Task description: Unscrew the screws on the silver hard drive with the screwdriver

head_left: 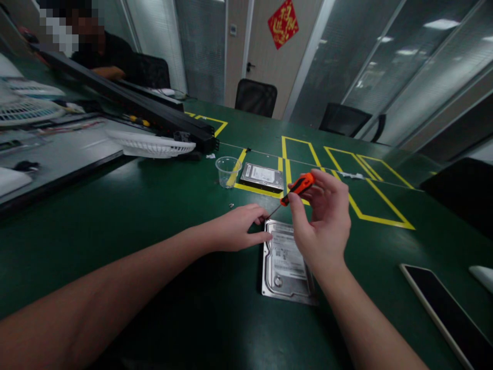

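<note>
A silver hard drive (285, 262) lies label side up on the green table in front of me. My right hand (323, 216) grips an orange and black screwdriver (298, 188), tilted so its thin shaft points down at the drive's far left corner. At that corner, my left hand (246, 226) has its thumb on the drive's top and its fingers curled near the screwdriver tip. Whether a screw sits under the tip is hidden by the fingers. Small metal bits, perhaps screws (231, 205), lie just beyond my left hand.
A second hard drive (262, 176) sits inside yellow tape beside a clear plastic cup (228, 172). A phone (442, 308) lies at the right. Fan parts (154, 145) and a long black bar (127, 97) occupy the left. A person (111, 56) sits at the far left.
</note>
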Demonstrator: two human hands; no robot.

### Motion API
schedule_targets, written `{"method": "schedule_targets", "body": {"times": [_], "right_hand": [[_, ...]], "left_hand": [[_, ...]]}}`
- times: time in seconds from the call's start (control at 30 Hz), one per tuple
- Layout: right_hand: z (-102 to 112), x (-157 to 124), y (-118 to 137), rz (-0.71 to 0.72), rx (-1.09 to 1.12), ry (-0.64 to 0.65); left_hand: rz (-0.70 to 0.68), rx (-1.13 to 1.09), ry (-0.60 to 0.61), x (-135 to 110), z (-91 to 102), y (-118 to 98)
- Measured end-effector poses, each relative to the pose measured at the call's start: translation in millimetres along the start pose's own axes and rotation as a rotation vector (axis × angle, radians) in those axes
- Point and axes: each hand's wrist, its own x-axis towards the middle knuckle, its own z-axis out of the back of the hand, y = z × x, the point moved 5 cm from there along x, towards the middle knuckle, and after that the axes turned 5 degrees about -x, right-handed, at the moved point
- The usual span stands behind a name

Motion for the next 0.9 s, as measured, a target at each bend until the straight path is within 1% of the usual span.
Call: {"method": "schedule_targets", "body": {"times": [0.27,0.5,0.67,0.8,0.9], "right_hand": [[-0.6,-0.2,3.9,-0.010,0.037,0.018],[1.7,1.6,0.5,-0.008,0.006,-0.026],[2.1,2.7,4.9,0.027,-0.049,0.011],[1.4,1.7,4.6,0.005,-0.060,0.052],[1.1,1.0,2.1,-0.016,-0.060,0.053]], "left_hand": [[-0.016,-0.005,-0.009,0.1,0.0,0.0],[-0.004,-0.001,-0.002,-0.6,0.4,0.8],[0.001,0.001,0.003,-0.3,0.8,0.4],[-0.006,-0.011,0.000,-0.4,0.5,-0.3],[-0.014,-0.015,-0.006,-0.4,0.4,-0.2]]}}
